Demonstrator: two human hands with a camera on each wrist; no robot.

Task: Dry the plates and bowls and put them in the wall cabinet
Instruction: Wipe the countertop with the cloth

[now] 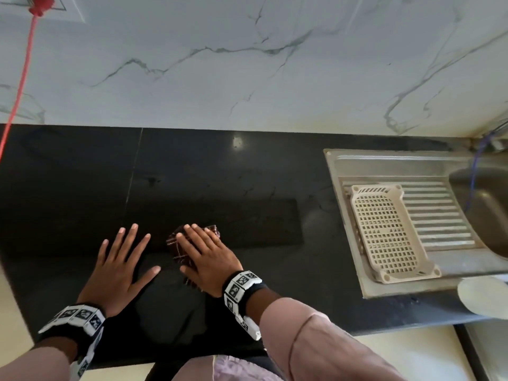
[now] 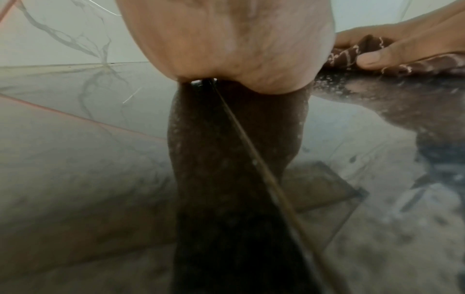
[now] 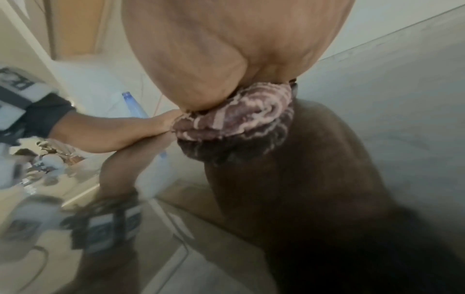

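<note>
Both hands flat on black counter [image 1: 220, 171].
Right hand [image 1: 206, 257] presses folded brown cloth [image 1: 178, 243], fingers straight; left hand [image 1: 118, 268] just beside, empty, splayed.

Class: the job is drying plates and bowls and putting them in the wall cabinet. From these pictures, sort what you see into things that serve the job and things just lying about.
Serves the job:
- brown patterned cloth under the right hand
- left hand, flat on the black countertop
- beige dish basket on the sink drainboard

Just lying about:
- red cord
- blue bottle
</note>
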